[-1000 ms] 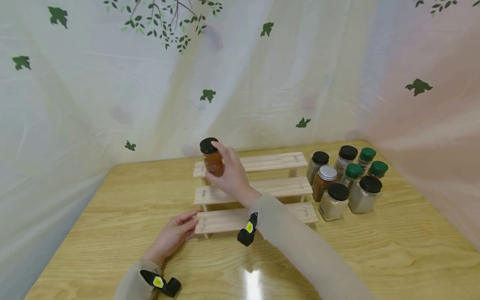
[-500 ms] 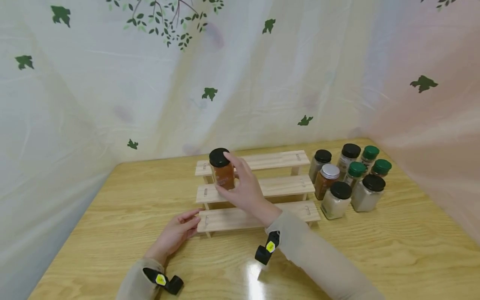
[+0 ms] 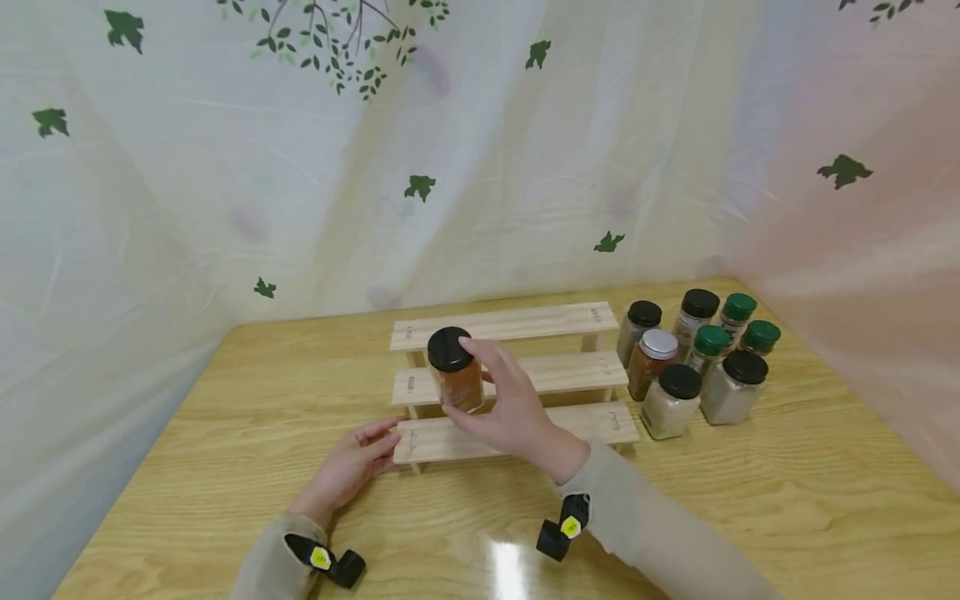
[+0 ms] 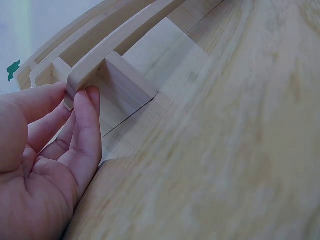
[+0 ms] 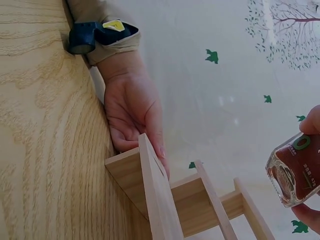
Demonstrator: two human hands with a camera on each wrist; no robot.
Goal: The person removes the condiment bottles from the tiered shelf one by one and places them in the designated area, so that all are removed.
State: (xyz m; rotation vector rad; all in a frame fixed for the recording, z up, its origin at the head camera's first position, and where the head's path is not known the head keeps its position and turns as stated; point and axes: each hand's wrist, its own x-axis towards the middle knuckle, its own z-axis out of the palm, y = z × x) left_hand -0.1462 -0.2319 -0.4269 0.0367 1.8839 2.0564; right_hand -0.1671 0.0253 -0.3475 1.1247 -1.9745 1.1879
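Observation:
My right hand (image 3: 521, 421) grips a glass spice jar (image 3: 461, 385) with a black lid and reddish-brown powder. In the head view the jar overlaps the middle step of a three-step wooden rack (image 3: 577, 423). The right wrist view shows its glass base (image 5: 282, 177) tilted and apart from the rack's boards. At the rack's left side, my left hand (image 3: 348, 467) pinches the end of the lowest step. Seen from the left wrist, the thumb and fingers (image 4: 87, 120) hold that board end from either side.
Right of the rack stands a group of spice jars: black-lidded ones (image 3: 670, 402), a silver-lidded one (image 3: 651, 367) and green-lidded ones (image 3: 709, 343). Behind the wooden table (image 3: 285, 392) hangs a pale curtain (image 3: 315, 208) with leaf prints.
My right hand has brought the jar down and toward me, slightly right, from over the top step to over the middle step. The left hand keeps its hold on the rack.

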